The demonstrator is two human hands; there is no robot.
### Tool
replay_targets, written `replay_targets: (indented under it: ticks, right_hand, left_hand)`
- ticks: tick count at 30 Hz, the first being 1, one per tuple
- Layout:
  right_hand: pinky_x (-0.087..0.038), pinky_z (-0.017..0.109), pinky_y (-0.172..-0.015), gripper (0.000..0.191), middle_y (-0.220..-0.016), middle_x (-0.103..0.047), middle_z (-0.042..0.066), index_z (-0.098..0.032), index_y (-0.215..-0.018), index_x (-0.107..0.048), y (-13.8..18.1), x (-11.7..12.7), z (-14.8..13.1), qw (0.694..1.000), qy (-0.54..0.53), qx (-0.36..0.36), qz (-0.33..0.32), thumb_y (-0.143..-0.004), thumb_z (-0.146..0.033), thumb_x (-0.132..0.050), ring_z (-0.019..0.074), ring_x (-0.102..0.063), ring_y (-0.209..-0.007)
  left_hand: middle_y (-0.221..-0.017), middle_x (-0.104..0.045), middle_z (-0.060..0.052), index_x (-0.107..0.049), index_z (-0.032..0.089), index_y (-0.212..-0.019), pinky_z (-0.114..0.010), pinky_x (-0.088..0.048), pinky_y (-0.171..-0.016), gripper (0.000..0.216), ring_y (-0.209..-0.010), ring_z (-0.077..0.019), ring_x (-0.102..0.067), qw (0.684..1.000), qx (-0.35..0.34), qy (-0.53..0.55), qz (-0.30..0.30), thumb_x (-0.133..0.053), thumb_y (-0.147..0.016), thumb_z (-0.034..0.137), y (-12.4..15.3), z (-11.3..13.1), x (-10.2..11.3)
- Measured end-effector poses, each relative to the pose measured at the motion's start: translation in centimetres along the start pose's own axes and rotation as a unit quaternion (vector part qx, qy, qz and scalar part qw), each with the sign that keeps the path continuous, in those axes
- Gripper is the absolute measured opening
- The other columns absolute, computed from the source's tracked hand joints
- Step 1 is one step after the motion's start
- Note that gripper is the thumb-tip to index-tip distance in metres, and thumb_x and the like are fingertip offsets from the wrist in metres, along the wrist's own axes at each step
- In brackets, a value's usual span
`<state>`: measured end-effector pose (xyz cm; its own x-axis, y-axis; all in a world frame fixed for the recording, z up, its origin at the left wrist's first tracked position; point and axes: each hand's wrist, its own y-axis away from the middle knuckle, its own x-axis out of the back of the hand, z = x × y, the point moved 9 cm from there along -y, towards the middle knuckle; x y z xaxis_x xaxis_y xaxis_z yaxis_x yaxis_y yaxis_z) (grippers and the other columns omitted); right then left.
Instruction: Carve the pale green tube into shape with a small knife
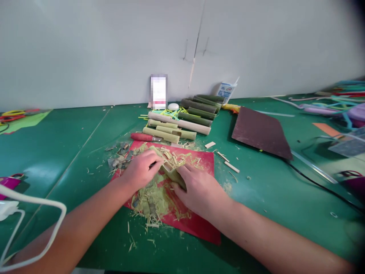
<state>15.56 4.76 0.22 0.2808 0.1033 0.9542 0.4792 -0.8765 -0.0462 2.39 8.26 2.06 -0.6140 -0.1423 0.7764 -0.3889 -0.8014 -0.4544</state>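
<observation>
My right hand (199, 190) is closed round a short green bamboo piece (173, 173) and presses it onto a red mat (199, 224). My left hand (141, 169) is closed round a small dark tool whose tip shows at the bamboo; what tool it is I cannot make out. Pale green shavings (152, 199) lie heaped on the mat under and between both hands.
Behind the mat lie several bamboo tubes (179, 123), a red-handled knife (144, 137) and small wood chips (231, 166). A dark brown board (259, 131) sits at the right with a black cable (313, 182). White cable (34, 201) loops at the left. A wall bounds the green table (57, 152).
</observation>
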Motion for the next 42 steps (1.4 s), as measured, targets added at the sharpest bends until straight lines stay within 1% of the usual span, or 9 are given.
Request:
replay_targets:
  ticks: [4,12,16,20,24,28,32,35,42]
  right_hand:
    - [-0.029,0.028,-0.054,0.014,-0.082,-0.058,0.003,-0.018,-0.083,-0.053,0.0,0.2,0.0,1.000,0.003,-0.005,0.000,-0.081,-0.031,-0.048,0.0147,-0.053,-0.067]
    - [-0.029,0.028,-0.054,0.016,-0.083,-0.058,0.004,-0.018,-0.084,-0.053,-0.1,0.1,0.0,1.000,0.002,-0.006,-0.009,-0.081,-0.032,-0.048,0.0156,-0.054,-0.068]
    - [-0.029,0.028,-0.054,0.014,-0.082,-0.058,0.004,-0.018,-0.082,-0.052,0.0,0.0,0.0,1.000,-0.003,-0.003,-0.018,-0.082,-0.031,-0.046,0.0154,-0.054,-0.068]
    - [-0.029,0.028,-0.055,0.016,-0.082,-0.058,0.004,-0.017,-0.082,-0.052,-0.1,0.1,0.1,1.000,0.002,-0.008,-0.012,-0.081,-0.032,-0.047,0.0157,-0.053,-0.069]
    - [-0.027,0.028,-0.053,0.014,-0.081,-0.059,0.004,-0.018,-0.082,-0.053,0.0,0.1,0.0,1.000,-0.005,-0.005,-0.012,-0.080,-0.030,-0.048,0.0149,-0.053,-0.067]
    - [-0.026,0.028,-0.053,0.015,-0.082,-0.059,0.004,-0.018,-0.083,-0.053,0.0,0.3,0.0,1.000,0.008,-0.011,-0.003,-0.080,-0.032,-0.048,0.0151,-0.054,-0.068]
    - [-0.024,0.028,-0.051,0.015,-0.081,-0.059,0.003,-0.018,-0.083,-0.054,0.0,0.2,0.0,1.000,0.015,-0.008,-0.003,-0.080,-0.032,-0.048,0.0141,-0.053,-0.065]
    - [-0.025,0.028,-0.051,0.016,-0.081,-0.059,0.003,-0.018,-0.083,-0.054,0.0,0.3,0.2,1.000,0.018,-0.012,0.003,-0.080,-0.033,-0.049,0.0140,-0.053,-0.065]
    - [-0.026,0.028,-0.052,0.015,-0.081,-0.059,0.003,-0.018,-0.083,-0.053,0.1,0.3,0.2,1.000,0.015,-0.010,-0.003,-0.081,-0.033,-0.048,0.0140,-0.054,-0.065]
  left_hand:
    - [-0.076,-0.062,-0.004,-0.063,0.016,-0.077,-0.029,-0.045,-0.070,0.016,-0.073,-0.0151,-0.057,0.998,0.033,-0.030,0.051,-0.051,-0.086,0.023,0.1,-0.8,1.0]
    - [-0.080,-0.063,-0.005,-0.064,0.016,-0.080,-0.030,-0.046,-0.073,0.015,-0.077,-0.0164,-0.059,0.998,0.039,-0.035,0.043,-0.052,-0.086,0.022,0.2,-0.7,0.8]
    - [-0.082,-0.064,-0.004,-0.064,0.017,-0.083,-0.027,-0.046,-0.072,0.015,-0.078,-0.0146,-0.059,1.000,0.017,0.003,-0.012,-0.050,-0.087,0.022,0.2,-0.1,-0.1]
    - [-0.077,-0.062,-0.004,-0.063,0.016,-0.076,-0.029,-0.045,-0.070,0.017,-0.073,-0.0148,-0.058,0.998,0.035,-0.027,0.033,-0.051,-0.086,0.023,0.1,-0.6,0.8]
    - [-0.080,-0.063,-0.003,-0.063,0.017,-0.081,-0.027,-0.045,-0.070,0.017,-0.075,-0.0138,-0.058,1.000,0.012,-0.003,-0.019,-0.050,-0.088,0.024,0.0,-0.3,-0.1]
    - [-0.073,-0.061,-0.003,-0.061,0.016,-0.072,-0.028,-0.045,-0.068,0.021,-0.071,-0.0142,-0.056,0.998,0.033,-0.036,0.046,-0.050,-0.087,0.025,0.0,-0.3,1.0]
    - [-0.078,-0.063,-0.003,-0.063,0.017,-0.078,-0.026,-0.045,-0.069,0.017,-0.073,-0.0131,-0.058,1.000,0.005,0.001,-0.022,-0.050,-0.087,0.023,0.0,0.6,-0.4]
    - [-0.075,-0.062,-0.003,-0.062,0.017,-0.074,-0.028,-0.045,-0.068,0.019,-0.071,-0.0142,-0.057,0.999,0.029,-0.019,0.032,-0.051,-0.087,0.024,-0.1,-0.3,0.7]
    - [-0.076,-0.063,-0.003,-0.063,0.016,-0.075,-0.028,-0.045,-0.069,0.017,-0.073,-0.0146,-0.058,0.999,0.032,-0.017,0.026,-0.052,-0.086,0.023,-0.1,-0.4,0.7]
